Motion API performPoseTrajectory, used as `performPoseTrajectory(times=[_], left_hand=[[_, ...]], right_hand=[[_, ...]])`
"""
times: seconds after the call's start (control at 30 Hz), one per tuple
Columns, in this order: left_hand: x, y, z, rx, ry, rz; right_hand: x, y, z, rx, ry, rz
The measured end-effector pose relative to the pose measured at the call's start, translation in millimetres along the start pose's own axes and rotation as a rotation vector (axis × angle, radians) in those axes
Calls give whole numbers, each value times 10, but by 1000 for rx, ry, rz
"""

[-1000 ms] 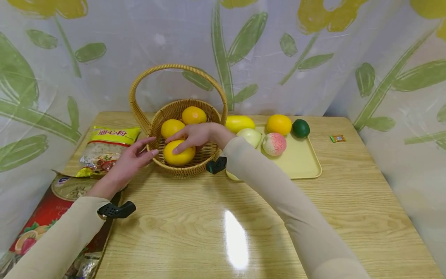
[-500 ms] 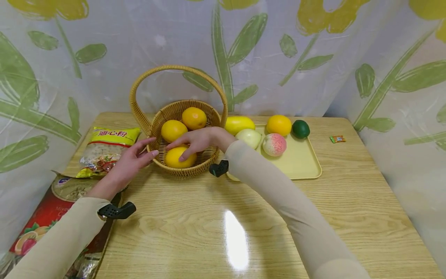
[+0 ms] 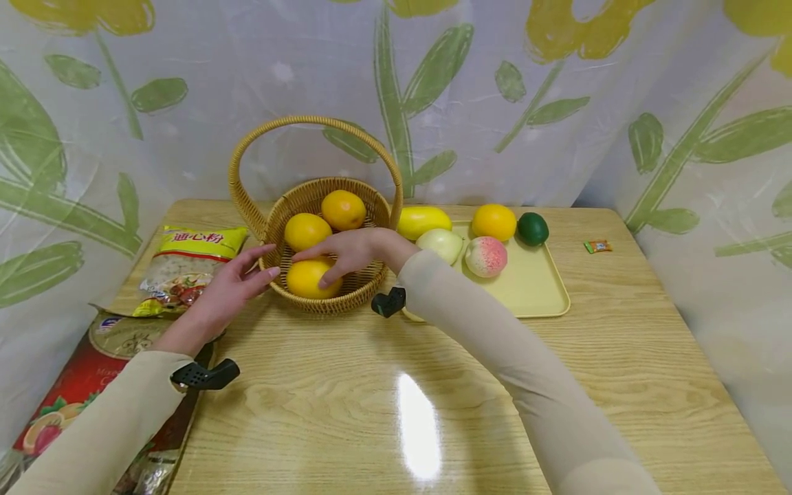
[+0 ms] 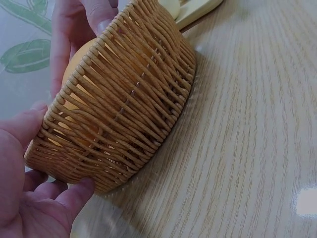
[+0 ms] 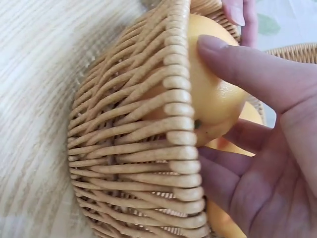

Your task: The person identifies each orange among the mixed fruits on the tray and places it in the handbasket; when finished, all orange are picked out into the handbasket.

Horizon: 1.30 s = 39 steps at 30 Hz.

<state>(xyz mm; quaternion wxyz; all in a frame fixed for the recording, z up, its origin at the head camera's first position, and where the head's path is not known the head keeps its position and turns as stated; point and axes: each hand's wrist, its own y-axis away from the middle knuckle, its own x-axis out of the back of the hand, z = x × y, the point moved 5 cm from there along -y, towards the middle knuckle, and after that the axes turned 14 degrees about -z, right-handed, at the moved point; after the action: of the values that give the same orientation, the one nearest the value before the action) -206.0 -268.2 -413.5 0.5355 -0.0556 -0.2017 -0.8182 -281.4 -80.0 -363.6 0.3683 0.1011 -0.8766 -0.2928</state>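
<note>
In the head view a wicker basket (image 3: 322,306) with a tall arched handle holds several oranges. My right hand (image 3: 355,253) reaches in over its right rim and holds the front orange (image 3: 309,280). Its thumb lies on the near side of that orange (image 5: 218,74) in the right wrist view, fingers curled beneath and behind. Two further oranges, one at the left (image 3: 307,232) and one at the back (image 3: 344,210), lie behind it. My left hand (image 3: 229,285) grips the basket's left edge, thumb at the rim and fingers against the outer wall (image 4: 124,109).
A yellow tray (image 3: 532,295) right of the basket bears a long yellow fruit (image 3: 423,221), a pale green fruit (image 3: 441,244), an orange (image 3: 494,221), a peach (image 3: 487,256) and a dark green fruit (image 3: 533,228). Food bags (image 3: 198,247) lie left; a small wrapper (image 3: 598,246) lies right.
The front orange has settled slightly toward the basket's front, then shifted a little left, with my right hand on it. My left hand stays at the basket's edge.
</note>
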Motion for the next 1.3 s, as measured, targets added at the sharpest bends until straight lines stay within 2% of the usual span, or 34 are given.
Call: performPoseTrajectory(times=[0.43,0.63,0.87,1.0,1.07,1.3], left_hand=[[3,4,17,-4,8,-7],[-3,10,24,-15,-5,-6],[-5,25,5,-8,2,-1],[-7,13,-3,-6,-1,-5],[-7,6,-5,-5,-3,-6],[-3,8,6,-3,-16,2]], right_hand=[[3,-46,31,30,-44,48],[9,-26,33,6,-60,49],[32,-49,32,8,14,110],[36,-45,49,-10,16,136],[38,-29,55,-27,6,149],[14,101,15,-25,-141,186]])
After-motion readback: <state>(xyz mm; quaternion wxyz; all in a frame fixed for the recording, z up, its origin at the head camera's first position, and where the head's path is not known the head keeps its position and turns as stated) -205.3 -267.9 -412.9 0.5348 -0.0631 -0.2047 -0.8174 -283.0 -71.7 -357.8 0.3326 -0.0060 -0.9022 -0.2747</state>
